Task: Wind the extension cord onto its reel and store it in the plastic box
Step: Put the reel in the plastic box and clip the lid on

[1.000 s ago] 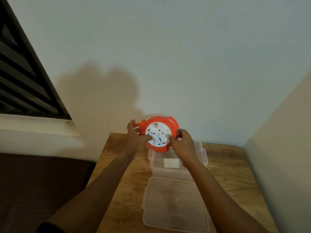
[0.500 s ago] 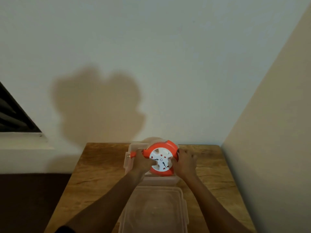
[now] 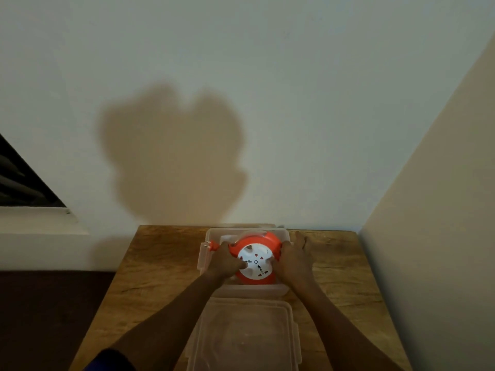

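Both hands, left hand point(image 3: 225, 261) and right hand point(image 3: 293, 259), grip opposite sides of the orange reel point(image 3: 255, 259), held flat, socket face up, inside the open plastic box point(image 3: 246, 289).

a wooden table point(image 3: 166, 266) with a strong brown grain fills the lower middle of the view, its far edge set against a pale wall point(image 3: 241, 62). a broad soft shadow point(image 3: 171, 156) lies on that wall, reaching down to the table's far edge. along the table's right edge stands a cream side wall point(image 3: 434, 210), meeting the pale wall in a corner at the table's far right. left of the table's far left corner a dark slatted window point(image 3: 18, 180) sits above a white sill point(image 3: 34, 218). below the sill, beside the table's left edge, lies a dark brown surface point(image 3: 51, 317).
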